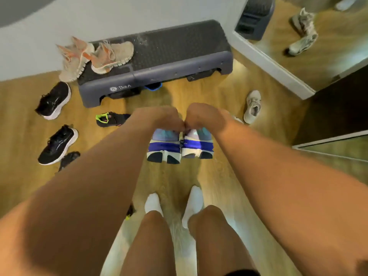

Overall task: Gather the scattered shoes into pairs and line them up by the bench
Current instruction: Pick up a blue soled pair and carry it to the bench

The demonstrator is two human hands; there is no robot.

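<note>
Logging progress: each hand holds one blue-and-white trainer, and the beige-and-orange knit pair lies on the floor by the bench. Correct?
No. The head view shows the beige-and-orange knit pair on the left end of the dark grey step bench, not the floor. Left hand and right hand each hold one blue-and-white trainer.

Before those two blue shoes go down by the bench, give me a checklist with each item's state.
1. Grip: left hand holds the left blue shoe, right hand holds the right blue shoe: ok.
2. Match: same colours, heels level, side by side: ok.
3. Landing spot: bare floor before the middle of the bench: ok.
4. Bench top free: tan-and-orange shoes lie on it: not ok.
5. Strays: beige shoe lies alone at right: not ok.
6. Laces tucked: hidden under the hands: cannot tell.
</note>
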